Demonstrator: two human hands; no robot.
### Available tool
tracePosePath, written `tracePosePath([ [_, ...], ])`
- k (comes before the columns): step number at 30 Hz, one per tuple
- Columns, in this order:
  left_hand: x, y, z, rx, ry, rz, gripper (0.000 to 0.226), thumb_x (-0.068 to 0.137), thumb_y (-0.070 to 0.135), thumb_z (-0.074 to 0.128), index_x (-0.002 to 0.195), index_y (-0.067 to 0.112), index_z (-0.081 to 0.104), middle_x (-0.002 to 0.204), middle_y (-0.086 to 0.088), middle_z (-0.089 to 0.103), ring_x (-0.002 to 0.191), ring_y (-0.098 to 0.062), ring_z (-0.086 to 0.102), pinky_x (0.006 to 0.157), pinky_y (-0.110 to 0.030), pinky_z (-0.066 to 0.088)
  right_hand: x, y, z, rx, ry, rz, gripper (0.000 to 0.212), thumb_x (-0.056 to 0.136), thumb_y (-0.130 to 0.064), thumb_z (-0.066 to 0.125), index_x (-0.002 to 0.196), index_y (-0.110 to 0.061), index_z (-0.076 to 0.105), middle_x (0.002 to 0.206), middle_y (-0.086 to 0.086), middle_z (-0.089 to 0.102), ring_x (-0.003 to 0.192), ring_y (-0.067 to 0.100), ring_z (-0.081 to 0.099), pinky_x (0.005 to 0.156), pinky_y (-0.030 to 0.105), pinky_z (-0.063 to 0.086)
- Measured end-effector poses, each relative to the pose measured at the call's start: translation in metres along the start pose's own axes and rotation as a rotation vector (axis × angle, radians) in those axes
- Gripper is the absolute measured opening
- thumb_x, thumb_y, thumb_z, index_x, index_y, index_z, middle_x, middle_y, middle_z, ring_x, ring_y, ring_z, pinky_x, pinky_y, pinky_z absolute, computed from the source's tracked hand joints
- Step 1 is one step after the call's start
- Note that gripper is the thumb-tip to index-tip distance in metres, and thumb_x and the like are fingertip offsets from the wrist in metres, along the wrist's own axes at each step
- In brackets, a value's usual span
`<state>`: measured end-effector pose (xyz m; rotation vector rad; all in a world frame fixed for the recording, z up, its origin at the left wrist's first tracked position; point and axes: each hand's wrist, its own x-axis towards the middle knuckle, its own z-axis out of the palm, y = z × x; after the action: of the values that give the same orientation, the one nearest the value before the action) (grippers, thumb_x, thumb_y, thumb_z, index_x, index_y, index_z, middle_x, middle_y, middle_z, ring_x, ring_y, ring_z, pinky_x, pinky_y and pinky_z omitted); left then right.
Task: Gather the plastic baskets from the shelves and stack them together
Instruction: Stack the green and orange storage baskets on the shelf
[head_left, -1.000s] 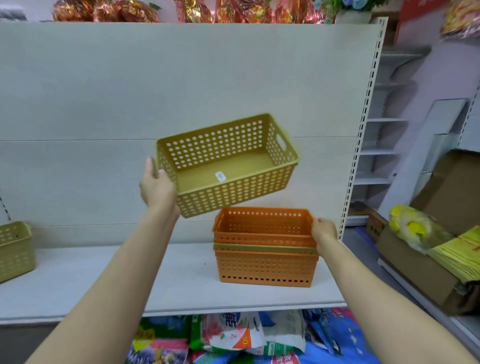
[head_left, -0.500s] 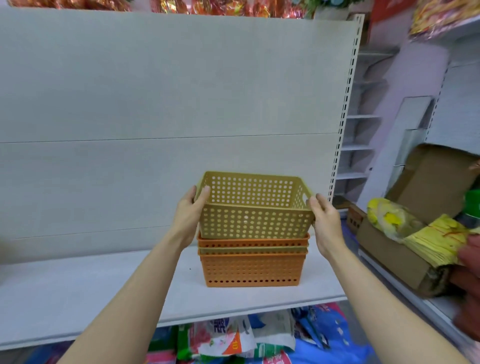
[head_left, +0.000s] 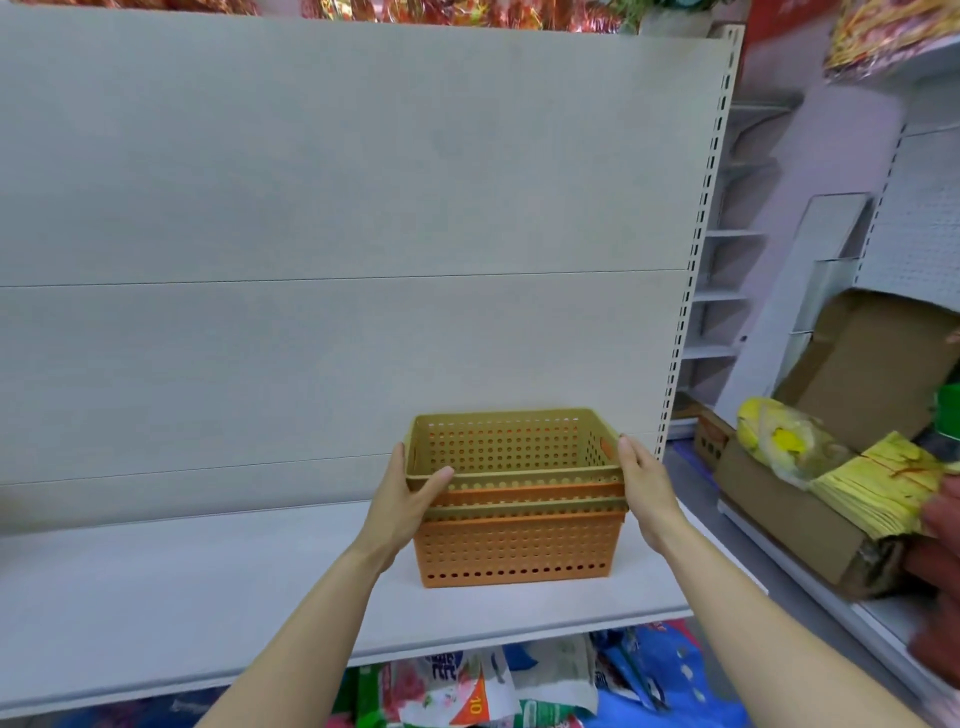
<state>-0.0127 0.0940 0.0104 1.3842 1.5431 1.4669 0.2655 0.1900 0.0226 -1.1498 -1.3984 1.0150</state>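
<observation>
A stack of perforated plastic baskets stands on the white shelf (head_left: 208, 597). The yellow-green basket (head_left: 511, 441) is nested on top, its rim just above an orange rim, a green rim and the bottom orange basket (head_left: 514, 551). My left hand (head_left: 410, 499) grips the top basket's left rim, thumb over the front edge. My right hand (head_left: 641, 480) presses flat against the stack's right side, fingers straight.
A white back panel rises behind the shelf, with a slotted upright (head_left: 691, 291) at its right end. A cardboard box (head_left: 789, 509) with yellow paper packs (head_left: 872, 486) sits to the right. Colourful bags (head_left: 467, 686) lie under the shelf.
A second ago my left hand held the yellow-green basket in the air; it came down onto the stack and has now sunk deep into it. My right hand moved up to its side.
</observation>
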Motion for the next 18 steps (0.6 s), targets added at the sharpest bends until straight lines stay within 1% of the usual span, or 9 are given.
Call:
tracePosePath([
  [5,0.001,0.001,0.004,0.035,0.025,-0.01,0.042,0.092,0.038,0.066,0.129,0.03,0.048,0.117,0.013,0.069,0.102,0.001,0.067,0.09,-0.031,0.055,0.011,0.006,-0.001,-0.083,-0.03,-0.041,0.038,0.105,-0.034,0.025,0.118,-0.017,0.057,0.104,-0.002,0.064,0.096,0.007,0.059,0.067,0.023,0.042],
  [8,0.001,0.002,0.0,0.124,0.016,-0.022,0.043,0.09,0.044,0.067,0.127,0.032,0.049,0.116,0.015,0.069,0.105,0.0,0.066,0.097,-0.038,0.053,0.013,0.004,-0.001,-0.17,-0.036,-0.052,0.039,0.105,-0.034,0.025,0.118,-0.015,0.057,0.11,0.005,0.064,0.105,0.02,0.058,0.072,0.028,0.044],
  [9,0.0,0.003,-0.002,0.179,0.015,-0.014,0.045,0.088,0.047,0.067,0.126,0.031,0.049,0.117,0.014,0.067,0.108,-0.003,0.064,0.098,-0.039,0.053,0.012,0.005,-0.001,-0.219,-0.015,-0.059,0.04,0.105,-0.034,0.027,0.122,-0.011,0.055,0.117,0.009,0.062,0.112,0.025,0.056,0.08,0.033,0.046],
  [11,-0.001,0.006,-0.011,0.413,0.033,0.041,0.055,0.086,0.055,0.064,0.129,0.024,0.048,0.123,0.006,0.059,0.117,-0.013,0.057,0.101,-0.04,0.048,0.011,0.008,-0.001,-0.418,0.098,-0.132,0.047,0.103,-0.034,0.034,0.138,-0.005,0.045,0.137,0.013,0.052,0.129,0.029,0.044,0.102,0.041,0.037],
  [12,-0.002,0.007,-0.016,0.581,0.046,0.066,0.064,0.087,0.058,0.062,0.134,0.018,0.045,0.131,0.001,0.055,0.125,-0.02,0.051,0.105,-0.04,0.043,0.009,0.007,0.0,-0.528,0.165,-0.212,0.049,0.102,-0.034,0.039,0.141,-0.004,0.043,0.142,0.013,0.048,0.133,0.029,0.04,0.106,0.041,0.032],
  [14,-0.007,0.008,-0.031,0.869,0.087,0.08,0.084,0.088,0.063,0.057,0.15,0.011,0.034,0.153,-0.004,0.039,0.142,-0.024,0.033,0.117,-0.039,0.029,0.001,0.002,0.007,-0.649,0.227,-0.441,0.045,0.099,-0.03,0.048,0.136,-0.004,0.047,0.136,0.014,0.053,0.128,0.03,0.042,0.106,0.041,0.031],
  [15,-0.012,0.008,-0.039,0.98,0.106,0.089,0.089,0.088,0.065,0.054,0.153,0.011,0.029,0.158,-0.004,0.033,0.146,-0.023,0.027,0.12,-0.038,0.024,-0.004,-0.001,0.013,-0.674,0.216,-0.536,0.044,0.098,-0.029,0.05,0.134,-0.004,0.05,0.132,0.014,0.056,0.125,0.031,0.045,0.106,0.042,0.032],
  [16,-0.017,0.009,-0.048,1.065,0.121,0.101,0.088,0.089,0.066,0.052,0.154,0.013,0.028,0.159,-0.004,0.031,0.147,-0.023,0.026,0.12,-0.037,0.022,-0.012,-0.005,0.023,-0.69,0.193,-0.606,0.045,0.096,-0.032,0.05,0.132,-0.004,0.051,0.131,0.014,0.057,0.124,0.031,0.047,0.107,0.043,0.033],
  [18,-0.03,0.008,-0.067,1.164,0.162,0.165,0.08,0.09,0.063,0.052,0.151,0.013,0.035,0.154,-0.005,0.039,0.142,-0.025,0.033,0.117,-0.037,0.026,-0.029,-0.011,0.046,-0.708,0.124,-0.7,0.05,0.093,-0.037,0.05,0.132,-0.006,0.054,0.13,0.013,0.059,0.125,0.03,0.049,0.109,0.04,0.031],
])
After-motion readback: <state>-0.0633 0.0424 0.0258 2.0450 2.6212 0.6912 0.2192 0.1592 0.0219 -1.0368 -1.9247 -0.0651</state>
